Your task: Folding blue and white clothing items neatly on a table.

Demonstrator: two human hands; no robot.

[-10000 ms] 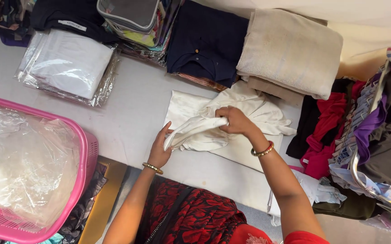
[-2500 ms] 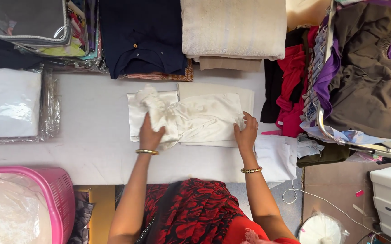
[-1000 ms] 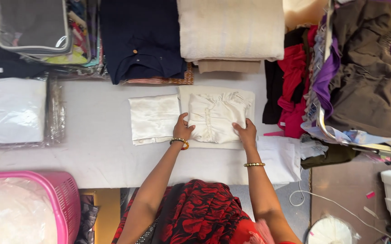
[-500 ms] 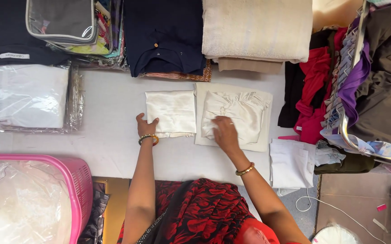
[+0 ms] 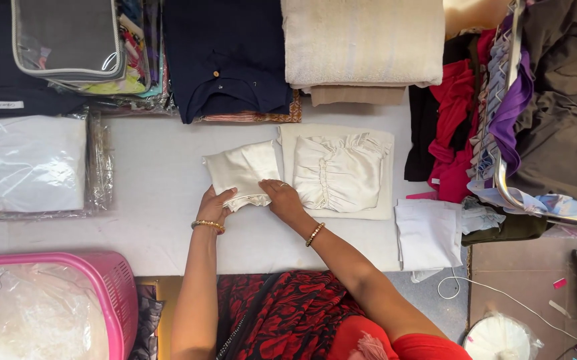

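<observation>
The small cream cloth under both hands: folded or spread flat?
Folded: the small cream cloth is a compact rectangle with layered edges, left hand and right hand on its near edge.

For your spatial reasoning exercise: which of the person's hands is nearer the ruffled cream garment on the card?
Right. The right hand lies just beside the ruffled cream garment; the left hand is farther away.

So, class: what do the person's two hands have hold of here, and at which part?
Both the left hand and the right hand grip the small folded cream cloth at its near edge, the left at its left corner.
</observation>
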